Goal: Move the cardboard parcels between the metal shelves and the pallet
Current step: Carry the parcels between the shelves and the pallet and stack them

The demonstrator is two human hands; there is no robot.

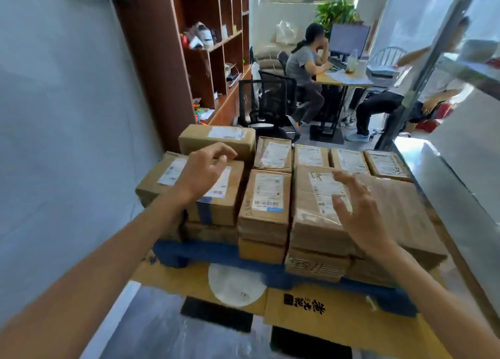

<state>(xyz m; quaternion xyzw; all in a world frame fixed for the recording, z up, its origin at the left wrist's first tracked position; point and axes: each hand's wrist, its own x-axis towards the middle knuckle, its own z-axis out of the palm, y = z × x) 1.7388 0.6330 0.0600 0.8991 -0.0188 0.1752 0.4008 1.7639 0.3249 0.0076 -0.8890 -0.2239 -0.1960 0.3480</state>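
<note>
A blue pallet sits on a flattened cardboard sheet on the floor, close beside a metal shelf at the right, likely so the carry between the 2 stays short. The parcels are packed edge to edge on the pallet in at least 2 layers, labels up, which keeps the stack stable and each address readable. The shelf surface in view carries none, so the load appears to be wholly on the pallet for now. A wide parcel fills the front right corner on top of a lower layer; a left parcel with blue tape sits on the front left. A person leans over the stack with both forearms stretched forward and down. The right hand hangs over the wide parcel, its grip spread, fingers fanned, holding nothing. The left hand hovers above the left parcel, back up, its grip loosely curled and empty. Whether either touches the cardboard cannot be told. The pose suggests a 2-handed lift is being lined up.
</note>
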